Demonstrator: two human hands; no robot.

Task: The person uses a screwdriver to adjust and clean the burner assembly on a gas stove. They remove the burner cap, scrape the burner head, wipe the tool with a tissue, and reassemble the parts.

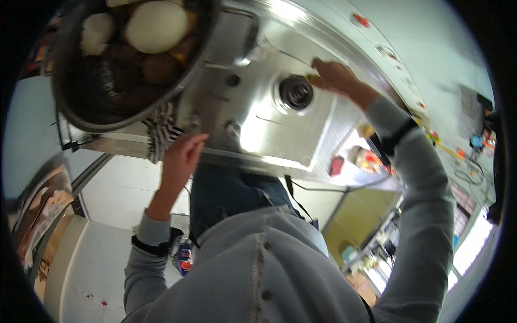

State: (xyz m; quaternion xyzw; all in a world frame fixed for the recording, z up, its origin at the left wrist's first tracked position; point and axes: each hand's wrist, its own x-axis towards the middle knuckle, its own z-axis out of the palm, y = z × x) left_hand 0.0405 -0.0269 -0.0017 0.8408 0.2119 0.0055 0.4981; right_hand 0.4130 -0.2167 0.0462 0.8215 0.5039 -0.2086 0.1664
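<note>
At the front edge of the steel stove top (269, 129), my left hand (182, 155) hovers beside a black-and-white striped cloth (161, 129) and close to a control knob (232, 128). Its fingers are loosely bent and apart, and nothing shows in them. My right hand (338, 78) reaches over the right side of the stove, next to a round dark burner (295, 92). Its fingers are closed around something small and yellowish, blurred by motion. A large dark pot (129, 117) fills the upper left, holding pale rounded food (156, 27) in dark liquid.
A rectangular dark metal frame (253, 32) lies on the stove beside the pot. Right of the stove, a counter holds colourful packages (370, 161). Cardboard (51, 202) leans at the lower left. A dark cable (323, 188) runs below the counter edge.
</note>
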